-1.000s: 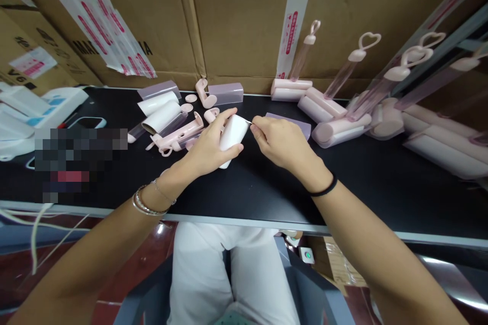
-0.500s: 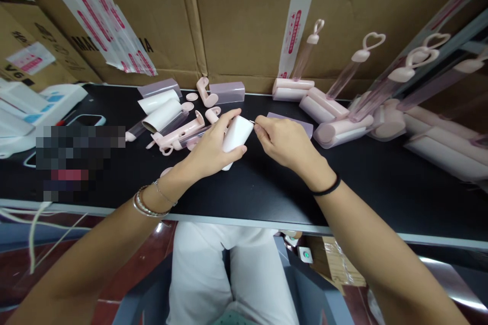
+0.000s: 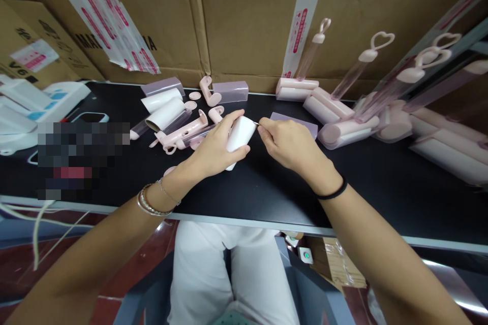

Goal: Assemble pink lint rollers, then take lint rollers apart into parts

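Observation:
My left hand [image 3: 217,144] is closed around a smooth white block-shaped object [image 3: 241,134], held tilted above the black table. Its thumb lies along the near side and the fingers reach over the far side. At the upper right end of this white object, a thin metal tip [image 3: 256,123] shows. It sticks out from the pinched fingers of my right hand [image 3: 287,142]; the rest of it is hidden. Left of my left hand lie pale pink plastic handle parts [image 3: 185,129], partly covered by that hand. A translucent purple cover [image 3: 293,123] lies behind my right hand.
Pink lint rollers [image 3: 339,104] with heart-loop handles stand along the right. White paper rolls [image 3: 165,113] and small pink discs [image 3: 194,96] lie at the left back. A white power strip [image 3: 61,96] is far left. Cardboard boxes [image 3: 244,20] wall off the back edge.
The whole view has shifted slightly, so things sit a little further right. Both hands keep nearly the same pose on the white object and the thin metal tip.

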`<state>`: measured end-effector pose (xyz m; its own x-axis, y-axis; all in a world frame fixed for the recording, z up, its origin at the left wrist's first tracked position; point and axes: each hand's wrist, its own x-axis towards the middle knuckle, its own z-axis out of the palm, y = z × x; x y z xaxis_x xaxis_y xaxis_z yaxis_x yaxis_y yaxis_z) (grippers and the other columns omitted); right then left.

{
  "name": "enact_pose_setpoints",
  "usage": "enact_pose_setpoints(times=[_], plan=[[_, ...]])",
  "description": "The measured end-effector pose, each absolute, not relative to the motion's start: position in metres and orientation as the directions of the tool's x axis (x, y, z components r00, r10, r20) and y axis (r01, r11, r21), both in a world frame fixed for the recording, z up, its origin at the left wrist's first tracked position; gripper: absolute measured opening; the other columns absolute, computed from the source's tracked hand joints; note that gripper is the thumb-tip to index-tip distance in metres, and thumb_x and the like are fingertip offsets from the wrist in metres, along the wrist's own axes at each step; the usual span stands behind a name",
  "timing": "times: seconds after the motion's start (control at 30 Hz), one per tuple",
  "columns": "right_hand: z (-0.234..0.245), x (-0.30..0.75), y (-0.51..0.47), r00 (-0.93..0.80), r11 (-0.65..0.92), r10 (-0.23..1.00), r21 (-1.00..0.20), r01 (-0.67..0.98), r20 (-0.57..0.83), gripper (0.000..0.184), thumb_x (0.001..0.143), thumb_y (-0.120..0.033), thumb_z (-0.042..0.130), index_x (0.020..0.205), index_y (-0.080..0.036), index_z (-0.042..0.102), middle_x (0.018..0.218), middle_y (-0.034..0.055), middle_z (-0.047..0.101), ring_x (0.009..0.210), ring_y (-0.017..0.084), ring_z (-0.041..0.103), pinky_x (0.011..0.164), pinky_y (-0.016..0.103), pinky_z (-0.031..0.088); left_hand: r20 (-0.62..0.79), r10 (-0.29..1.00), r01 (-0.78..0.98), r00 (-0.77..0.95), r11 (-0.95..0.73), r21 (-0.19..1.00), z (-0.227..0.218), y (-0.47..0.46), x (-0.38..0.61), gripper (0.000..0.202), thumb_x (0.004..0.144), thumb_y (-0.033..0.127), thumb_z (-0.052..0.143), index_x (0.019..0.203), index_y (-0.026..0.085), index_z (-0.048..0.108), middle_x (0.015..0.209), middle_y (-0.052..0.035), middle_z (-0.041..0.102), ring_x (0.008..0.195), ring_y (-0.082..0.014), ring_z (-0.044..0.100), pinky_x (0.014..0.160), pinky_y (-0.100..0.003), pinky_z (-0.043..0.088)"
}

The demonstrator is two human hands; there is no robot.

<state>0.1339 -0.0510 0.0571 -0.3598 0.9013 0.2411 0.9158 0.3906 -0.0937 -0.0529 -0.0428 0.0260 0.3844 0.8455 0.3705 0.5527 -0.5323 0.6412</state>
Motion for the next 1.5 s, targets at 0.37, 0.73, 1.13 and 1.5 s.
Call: enact_pose_setpoints(times=[0.37,0.73,1.13,1.5], plan=[[0.051,0.132,-0.049,-0.219,0.283,0.899,-0.123,0.951,0.379,0.035,0.101,-0.031,0.022,0.107,-0.016,0.053,0.087,0.0093,0.069,0.070,0.020,0.060,0.056,0.028,0.023,0.152,0.976,0.019,0.156,-0.157,0.987,0.028,-0.040,-0.042,0.058,0.075,0.036,0.068,0.127,0.017,0.046,0.119,-0.0097,0.060,0.105,-0.0241,0.062,0.093,-0.045,0.053],[0.041,0.119,-0.055,-0.653,0.664,0.719,0.042,0.747,0.240,0.036,0.100,-0.027,0.027,0.115,-0.018,0.059,0.091,0.0066,0.071,0.077,0.017,0.063,0.064,0.030,0.029,-0.069,0.994,-0.341,-0.082,0.037,0.939,0.037,-0.035,-0.040,0.037,0.081,0.031,0.061,0.111,0.016,0.045,0.073,0.0017,0.058,0.056,-0.0126,0.062,0.058,-0.027,0.055],[0.039,0.110,-0.061,-0.687,0.677,0.715,0.119,0.726,0.127,0.030,0.097,-0.025,0.033,0.102,-0.020,0.063,0.081,0.0060,0.071,0.071,0.020,0.063,0.061,0.032,0.025,0.033,0.972,-0.315,-0.233,-0.107,0.943,0.035,-0.032,-0.036,0.021,0.087,0.028,0.054,0.102,0.022,0.039,0.090,-0.0003,0.061,0.062,-0.0110,0.062,0.054,-0.025,0.056],[0.037,0.112,-0.059,-0.629,0.620,0.734,0.126,0.774,0.255,0.030,0.098,-0.024,0.031,0.100,-0.018,0.061,0.083,0.0062,0.071,0.071,0.018,0.064,0.061,0.031,0.025,0.044,0.973,-0.286,-0.227,-0.109,0.952,0.029,-0.031,-0.035,0.029,0.086,0.029,0.057,0.108,0.021,0.040,0.090,-0.0006,0.062,0.061,-0.0101,0.062,0.060,-0.025,0.055]])
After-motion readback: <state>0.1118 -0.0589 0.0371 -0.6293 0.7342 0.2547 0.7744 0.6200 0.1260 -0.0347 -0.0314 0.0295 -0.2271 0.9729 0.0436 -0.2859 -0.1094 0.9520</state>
